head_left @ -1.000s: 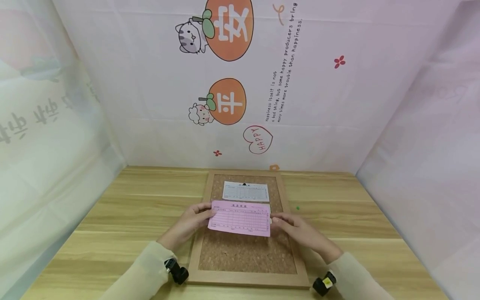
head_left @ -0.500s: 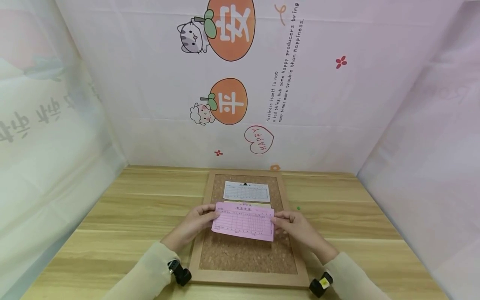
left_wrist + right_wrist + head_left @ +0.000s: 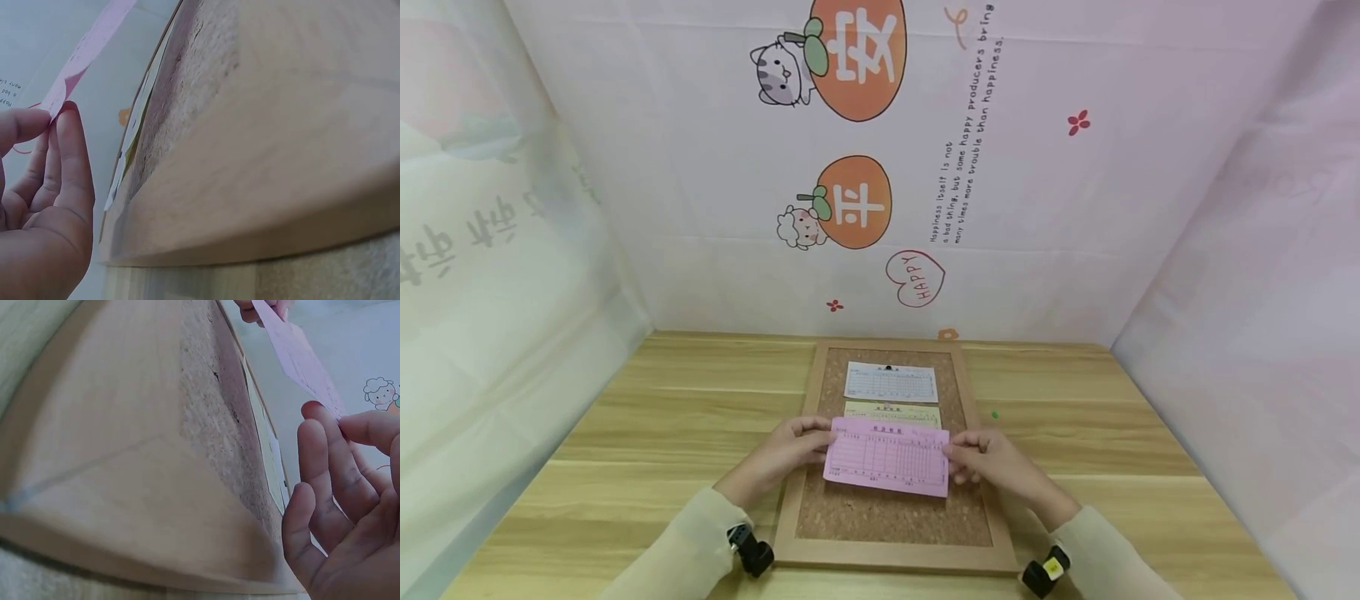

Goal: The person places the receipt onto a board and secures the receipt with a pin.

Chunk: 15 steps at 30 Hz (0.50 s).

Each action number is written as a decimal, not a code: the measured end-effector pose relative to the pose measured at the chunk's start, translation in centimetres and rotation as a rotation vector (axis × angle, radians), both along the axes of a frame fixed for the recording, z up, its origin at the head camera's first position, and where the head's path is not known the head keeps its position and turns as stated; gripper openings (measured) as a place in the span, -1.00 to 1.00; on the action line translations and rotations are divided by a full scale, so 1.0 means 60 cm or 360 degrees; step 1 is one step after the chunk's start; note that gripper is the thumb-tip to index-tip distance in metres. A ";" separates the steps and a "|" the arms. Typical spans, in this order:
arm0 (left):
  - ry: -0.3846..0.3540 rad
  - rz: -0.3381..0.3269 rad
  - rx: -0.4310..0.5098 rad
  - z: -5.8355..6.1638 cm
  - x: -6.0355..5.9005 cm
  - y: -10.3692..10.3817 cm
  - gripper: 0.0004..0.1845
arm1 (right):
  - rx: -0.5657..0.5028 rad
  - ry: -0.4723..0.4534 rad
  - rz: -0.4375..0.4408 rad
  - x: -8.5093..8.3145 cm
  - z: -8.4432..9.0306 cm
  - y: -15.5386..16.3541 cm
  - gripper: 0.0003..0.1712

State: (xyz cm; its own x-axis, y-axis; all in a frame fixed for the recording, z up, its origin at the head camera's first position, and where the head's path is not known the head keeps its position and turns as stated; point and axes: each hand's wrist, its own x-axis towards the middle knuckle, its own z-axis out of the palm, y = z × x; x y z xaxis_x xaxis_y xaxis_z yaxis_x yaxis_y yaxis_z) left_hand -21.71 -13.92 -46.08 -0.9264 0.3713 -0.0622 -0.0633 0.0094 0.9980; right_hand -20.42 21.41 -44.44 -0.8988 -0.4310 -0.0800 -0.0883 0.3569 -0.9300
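Note:
A pink printed form slip (image 3: 887,460) is stretched between both hands over the cork board (image 3: 887,521). My left hand (image 3: 782,454) pinches its left edge between thumb and fingers; in the left wrist view the left hand (image 3: 53,187) holds the curling corner of the pink slip (image 3: 81,56). My right hand (image 3: 1000,462) pinches the right edge, and the right wrist view has thumb and index of the right hand (image 3: 350,487) on the corner, other fingers loosely bent. In both wrist views the slip is apart from the board. Behind it lies a yellow form slip (image 3: 891,412), its lower part hidden.
A white form slip (image 3: 891,385) is fixed to the board's upper part by a black pin (image 3: 889,367). The board's wooden frame (image 3: 895,556) lies on the wood-grain table (image 3: 700,417). A small green thing (image 3: 995,414) lies right of the board. Printed curtains (image 3: 1022,183) surround the table.
Both hands have moved the pink slip down the board and slightly right. More of the yellow slip now shows above it. The grip on both edges stays.

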 end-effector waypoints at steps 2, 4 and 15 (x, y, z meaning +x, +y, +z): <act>-0.0015 -0.0018 -0.0020 0.000 0.001 -0.002 -0.69 | 0.0008 -0.0009 0.0032 0.000 -0.002 0.001 -0.66; -0.0028 -0.0050 -0.0033 0.001 0.001 -0.004 -0.72 | 0.0005 -0.0016 0.0053 0.001 -0.003 0.003 -0.68; -0.0114 -0.0151 -0.0112 -0.005 0.009 -0.013 -0.74 | 0.0062 -0.0048 0.0128 0.010 -0.003 0.002 -0.73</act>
